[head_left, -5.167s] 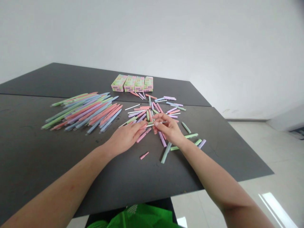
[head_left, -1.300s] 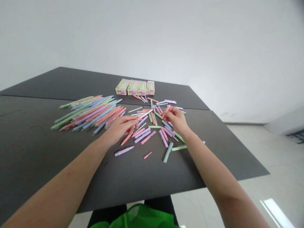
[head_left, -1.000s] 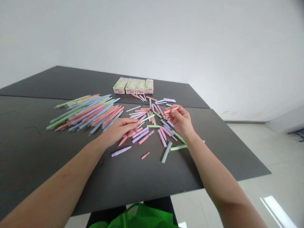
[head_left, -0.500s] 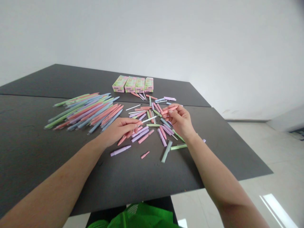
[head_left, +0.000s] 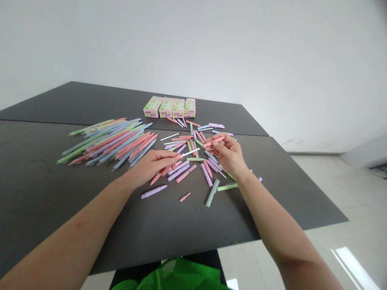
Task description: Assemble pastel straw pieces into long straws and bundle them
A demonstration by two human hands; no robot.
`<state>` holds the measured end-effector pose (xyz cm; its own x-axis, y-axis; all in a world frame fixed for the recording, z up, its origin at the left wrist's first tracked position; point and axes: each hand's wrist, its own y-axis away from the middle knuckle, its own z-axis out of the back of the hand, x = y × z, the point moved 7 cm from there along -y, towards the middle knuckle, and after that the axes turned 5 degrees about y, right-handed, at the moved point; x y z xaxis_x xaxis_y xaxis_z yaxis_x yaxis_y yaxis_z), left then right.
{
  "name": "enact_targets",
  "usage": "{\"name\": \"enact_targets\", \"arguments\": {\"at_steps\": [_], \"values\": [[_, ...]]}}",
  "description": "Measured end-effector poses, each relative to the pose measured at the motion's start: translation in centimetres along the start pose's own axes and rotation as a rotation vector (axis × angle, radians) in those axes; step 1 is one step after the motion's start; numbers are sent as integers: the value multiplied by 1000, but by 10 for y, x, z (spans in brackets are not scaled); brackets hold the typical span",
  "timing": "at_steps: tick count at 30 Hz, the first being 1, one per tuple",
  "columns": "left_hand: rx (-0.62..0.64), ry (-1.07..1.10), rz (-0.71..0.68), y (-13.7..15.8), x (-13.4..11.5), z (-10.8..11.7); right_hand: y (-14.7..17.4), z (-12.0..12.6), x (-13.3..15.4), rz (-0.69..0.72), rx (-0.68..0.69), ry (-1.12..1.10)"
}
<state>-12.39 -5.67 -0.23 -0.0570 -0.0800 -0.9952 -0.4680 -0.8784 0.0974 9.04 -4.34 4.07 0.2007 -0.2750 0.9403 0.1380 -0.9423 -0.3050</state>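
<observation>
White refill (head_left: 191, 152) was pinched in the left hand (head_left: 154, 163), while the right hand (head_left: 229, 154) clasped a pink barrel (head_left: 214, 141) at the refill's two o'clock.

Dark desk (head_left: 39, 201), crossed by a seam (head_left: 248, 135). Four cartons (head_left: 166, 106) stand in a row beyond it; pens (head_left: 113, 141) lie piled at left; barrels (head_left: 186, 174) and white refills (head_left: 169, 136) lie scattered at centre, a short pink piece (head_left: 185, 197) nearer the front edge.
</observation>
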Motion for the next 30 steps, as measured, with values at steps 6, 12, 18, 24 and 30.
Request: {"name": "enact_targets", "arguments": {"at_steps": [6,12,18,24,30], "values": [[-8,-28,13,-1,4,2,1,-7,-6,-26,30,44],[-1,-30,9,-1,3,1,1,-6,-5,-29,48,35],[-6,-41,7,0,2,1,1,-5,-4,-39,62,56],[2,-71,-8,-1,2,2,2,-7,-9,-68,99,59],[28,-194,-20,3,-9,-6,4,-14,-17,-89,130,71]]}}
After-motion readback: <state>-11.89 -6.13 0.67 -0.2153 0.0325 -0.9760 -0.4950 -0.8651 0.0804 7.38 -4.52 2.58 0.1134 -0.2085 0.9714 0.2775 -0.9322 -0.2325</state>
